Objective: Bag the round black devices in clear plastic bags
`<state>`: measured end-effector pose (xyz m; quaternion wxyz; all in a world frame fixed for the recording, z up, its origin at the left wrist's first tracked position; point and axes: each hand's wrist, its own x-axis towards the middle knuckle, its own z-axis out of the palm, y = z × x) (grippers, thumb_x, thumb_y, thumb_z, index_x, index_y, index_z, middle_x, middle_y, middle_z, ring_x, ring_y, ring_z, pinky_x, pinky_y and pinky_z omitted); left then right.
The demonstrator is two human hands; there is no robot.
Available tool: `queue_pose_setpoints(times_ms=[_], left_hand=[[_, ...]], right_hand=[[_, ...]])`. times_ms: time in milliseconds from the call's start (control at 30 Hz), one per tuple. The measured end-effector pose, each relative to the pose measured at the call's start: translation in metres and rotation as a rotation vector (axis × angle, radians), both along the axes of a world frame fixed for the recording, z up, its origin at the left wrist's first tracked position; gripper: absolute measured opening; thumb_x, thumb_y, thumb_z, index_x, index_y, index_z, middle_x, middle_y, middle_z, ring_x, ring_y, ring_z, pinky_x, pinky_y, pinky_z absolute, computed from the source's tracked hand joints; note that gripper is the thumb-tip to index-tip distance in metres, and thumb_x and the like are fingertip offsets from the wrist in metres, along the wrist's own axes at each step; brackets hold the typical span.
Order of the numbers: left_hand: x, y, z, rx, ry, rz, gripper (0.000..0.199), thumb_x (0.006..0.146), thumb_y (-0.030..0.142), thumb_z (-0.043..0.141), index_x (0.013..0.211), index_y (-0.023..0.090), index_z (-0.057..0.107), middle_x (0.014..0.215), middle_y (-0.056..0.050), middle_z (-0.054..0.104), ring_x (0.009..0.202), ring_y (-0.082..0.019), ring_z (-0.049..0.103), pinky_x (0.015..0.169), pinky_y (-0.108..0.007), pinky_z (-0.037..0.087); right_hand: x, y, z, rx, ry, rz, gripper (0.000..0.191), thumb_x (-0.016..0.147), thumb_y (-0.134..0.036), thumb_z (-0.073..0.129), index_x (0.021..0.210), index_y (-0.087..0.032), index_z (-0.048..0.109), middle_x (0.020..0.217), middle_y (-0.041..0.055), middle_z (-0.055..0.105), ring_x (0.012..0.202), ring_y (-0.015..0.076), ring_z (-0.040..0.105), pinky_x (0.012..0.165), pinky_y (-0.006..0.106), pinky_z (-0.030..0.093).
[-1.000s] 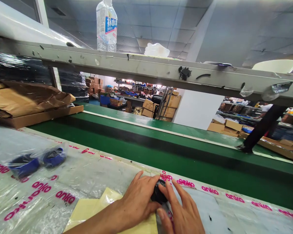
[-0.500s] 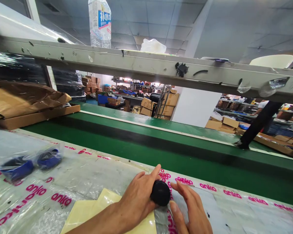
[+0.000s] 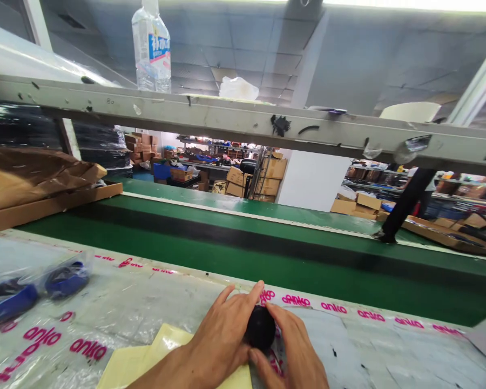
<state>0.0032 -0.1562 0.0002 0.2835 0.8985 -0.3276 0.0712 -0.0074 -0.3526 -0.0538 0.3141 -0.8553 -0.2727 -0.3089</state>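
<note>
Covering the work table, one clear plastic sheet, printing the pink word "anko" again and again. Running behind the table's far edge, one wide green conveyor belt, carrying a dark band along its length. Crossing above the belt, one grey metal beam, and standing behind it, one water bottle beside one white plastic bag.

Lying on the sheet at the left, two blue-and-black items in clear bags, both well apart from the hands. Lying near the hands, one pale yellow sheet, partly under the left hand.

Grasping one black round object together, the left hand and the right hand, with fingers curling around it from both sides. Holding this object between the hands, just above the plastic sheet and beside the yellow sheet's right part; touching of the table underneath, impossible to tell.

Filling the room beyond the belt, many cardboard boxes, too many for exact counting, and several rows of shelves. Resting at the far left, one flat cardboard tray carrying brown paper. Appearing at the right, beyond the belt, one person in black trousers.
</note>
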Motion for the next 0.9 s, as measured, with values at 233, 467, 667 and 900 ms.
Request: queue_pose_setpoints(times_ms=[233,467,667,900], left_hand=[[0.002,0.015,0.01,-0.043,0.134,0.012,0.114,0.07,0.015,0.08,0.155,0.046,0.01,0.161,-0.004,0.038,0.146,-0.032,0.04,0.124,-0.059,0.032],[0.012,0.025,0.035,-0.077,0.151,0.102,0.063,0.088,0.04,0.067,0.146,0.043,0.043,0.157,0.0,0.044,0.146,-0.031,0.04,0.123,-0.06,0.032],[0.014,0.023,0.069,-0.166,0.152,0.141,0.043,0.091,0.057,0.062,0.132,0.042,0.06,0.15,0.002,0.054,0.141,-0.029,0.047,0.122,-0.055,0.036],[0.008,0.061,0.072,-0.196,0.097,0.299,0.041,0.09,0.061,0.061,0.125,0.041,0.066,0.144,0.003,0.059,0.136,-0.029,0.054,0.11,-0.048,0.052]], right_hand=[[-0.001,0.012,0.003,0.234,0.045,-0.08,0.058,0.085,-0.026,0.061,0.141,-0.027,0.045,0.125,0.0101,0.067,0.11,0.0299,0.067,0.089,0.044,0.059],[0.008,-0.003,0.01,0.166,0.112,-0.202,0.06,0.084,-0.024,0.061,0.142,-0.02,0.046,0.129,0.0147,0.067,0.117,0.0318,0.066,0.095,0.049,0.059],[0.015,-0.007,0.008,0.095,0.234,-0.248,0.067,0.079,-0.026,0.065,0.142,-0.011,0.048,0.132,0.0202,0.066,0.121,0.0341,0.066,0.098,0.05,0.059],[0.012,-0.009,0.021,-0.09,0.007,-0.213,0.06,0.078,-0.029,0.073,0.136,-0.021,0.06,0.144,0.0188,0.059,0.125,0.0389,0.062,0.095,0.056,0.06]])
